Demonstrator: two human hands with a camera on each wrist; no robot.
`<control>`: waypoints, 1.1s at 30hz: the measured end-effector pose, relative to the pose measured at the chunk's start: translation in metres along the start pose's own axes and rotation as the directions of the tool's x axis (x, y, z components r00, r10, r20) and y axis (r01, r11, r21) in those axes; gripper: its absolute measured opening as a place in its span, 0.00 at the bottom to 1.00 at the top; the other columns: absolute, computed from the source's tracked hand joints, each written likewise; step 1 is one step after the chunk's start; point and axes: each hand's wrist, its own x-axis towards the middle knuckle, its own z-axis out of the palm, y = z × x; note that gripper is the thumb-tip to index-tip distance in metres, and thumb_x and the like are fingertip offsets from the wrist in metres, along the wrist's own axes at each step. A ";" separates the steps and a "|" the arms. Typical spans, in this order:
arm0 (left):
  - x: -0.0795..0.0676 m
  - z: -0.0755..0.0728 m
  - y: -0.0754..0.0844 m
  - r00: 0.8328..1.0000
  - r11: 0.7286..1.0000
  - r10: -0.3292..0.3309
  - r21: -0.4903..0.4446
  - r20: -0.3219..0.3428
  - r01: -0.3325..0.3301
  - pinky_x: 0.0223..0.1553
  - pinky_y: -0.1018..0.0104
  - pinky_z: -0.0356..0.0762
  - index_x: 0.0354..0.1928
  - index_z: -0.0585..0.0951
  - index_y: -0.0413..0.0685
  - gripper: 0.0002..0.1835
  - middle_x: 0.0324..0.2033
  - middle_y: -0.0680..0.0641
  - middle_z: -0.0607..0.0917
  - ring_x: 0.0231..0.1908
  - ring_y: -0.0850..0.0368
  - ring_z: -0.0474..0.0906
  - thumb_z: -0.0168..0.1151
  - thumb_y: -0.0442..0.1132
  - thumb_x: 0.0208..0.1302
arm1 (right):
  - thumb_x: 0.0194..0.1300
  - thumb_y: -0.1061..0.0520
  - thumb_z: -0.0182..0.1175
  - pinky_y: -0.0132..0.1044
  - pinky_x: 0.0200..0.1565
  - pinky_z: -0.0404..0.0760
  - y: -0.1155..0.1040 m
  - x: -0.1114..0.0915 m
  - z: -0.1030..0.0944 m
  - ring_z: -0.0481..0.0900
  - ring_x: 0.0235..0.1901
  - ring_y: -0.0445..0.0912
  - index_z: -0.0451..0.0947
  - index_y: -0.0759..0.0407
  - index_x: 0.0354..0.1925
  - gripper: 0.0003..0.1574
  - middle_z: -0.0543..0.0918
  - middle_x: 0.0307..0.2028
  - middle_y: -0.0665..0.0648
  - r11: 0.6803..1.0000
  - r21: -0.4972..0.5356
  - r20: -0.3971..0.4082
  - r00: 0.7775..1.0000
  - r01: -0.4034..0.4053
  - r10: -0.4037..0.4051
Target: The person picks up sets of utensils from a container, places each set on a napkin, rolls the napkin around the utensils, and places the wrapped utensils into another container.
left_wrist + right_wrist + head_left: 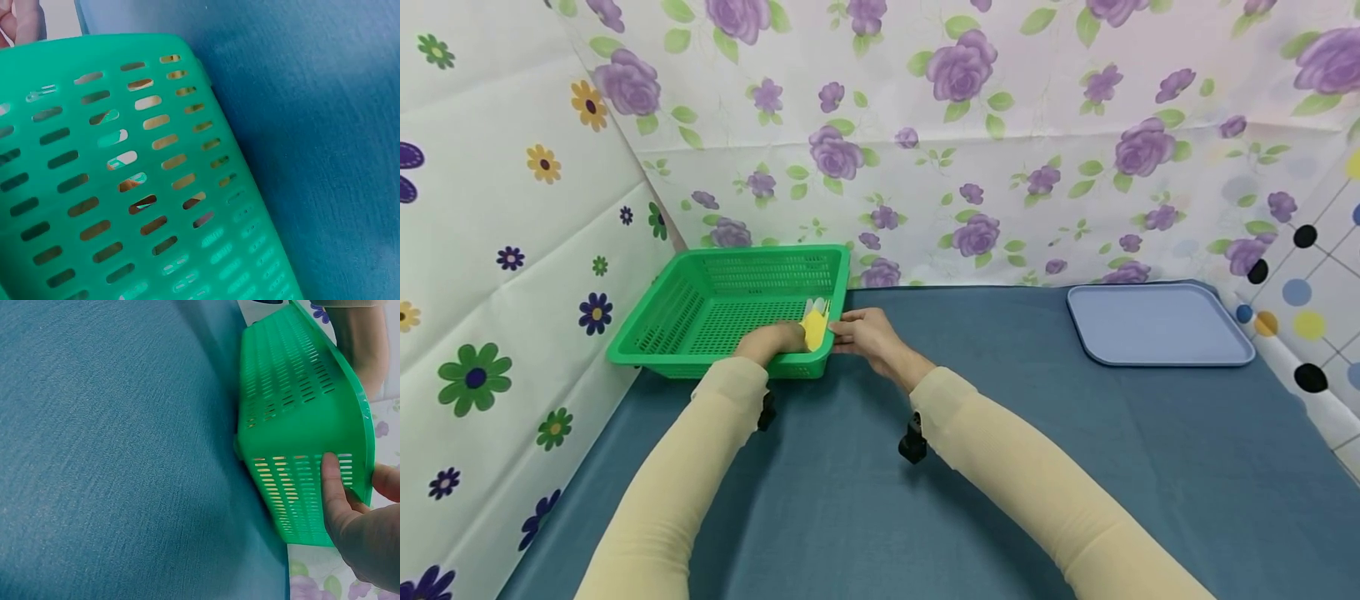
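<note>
A green slotted basket (703, 360) stands at the left of the table. My left hand (782, 336) reaches over its near rim, and its fingers are hidden behind the wrist and the yellow item. That flat yellow item (815, 330) stands along the basket's right wall, right at my left hand. Pale, spoon-like ends (818, 306) show just behind it. My right hand (874, 340) grips the basket's right rim. In the right wrist view, a finger of my right hand (369, 540) lies along the outer wall with the thumb across the rim.
A pale blue-grey tray (1161, 325) lies at the back right of the blue tablecloth (985, 400). Floral sheeting (1045, 100) hangs behind the table and more covers the left side. Dark wrist devices (913, 442) hang below the cuffs.
</note>
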 end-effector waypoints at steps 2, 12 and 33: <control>0.004 0.001 -0.001 1.000 1.000 -0.004 0.011 0.007 0.004 0.53 0.50 0.72 0.66 0.75 0.32 0.27 0.65 0.29 0.74 0.53 0.40 0.73 0.50 0.48 0.79 | 0.77 0.65 0.59 0.44 0.54 0.86 0.000 0.000 0.000 0.86 0.44 0.52 0.75 0.75 0.64 0.23 0.83 0.54 0.69 1.000 -0.001 -0.003 1.000 0.000 0.000; -0.028 -0.006 -0.003 0.998 0.994 0.065 -0.086 0.001 -0.065 0.47 0.56 0.70 0.62 0.73 0.28 0.21 0.49 0.35 0.78 0.43 0.46 0.71 0.48 0.40 0.80 | 0.78 0.64 0.59 0.44 0.55 0.86 0.002 0.001 0.001 0.86 0.50 0.58 0.74 0.76 0.66 0.24 0.83 0.56 0.69 1.000 -0.013 -0.006 1.000 0.004 -0.004; -0.033 -0.008 0.001 0.999 0.999 -0.017 -0.043 0.030 0.018 0.47 0.55 0.69 0.63 0.74 0.32 0.21 0.54 0.35 0.78 0.45 0.46 0.71 0.48 0.42 0.81 | 0.77 0.64 0.60 0.50 0.60 0.82 0.001 0.002 0.001 0.86 0.49 0.58 0.75 0.75 0.64 0.22 0.83 0.54 0.69 1.000 -0.009 -0.010 1.000 0.001 -0.001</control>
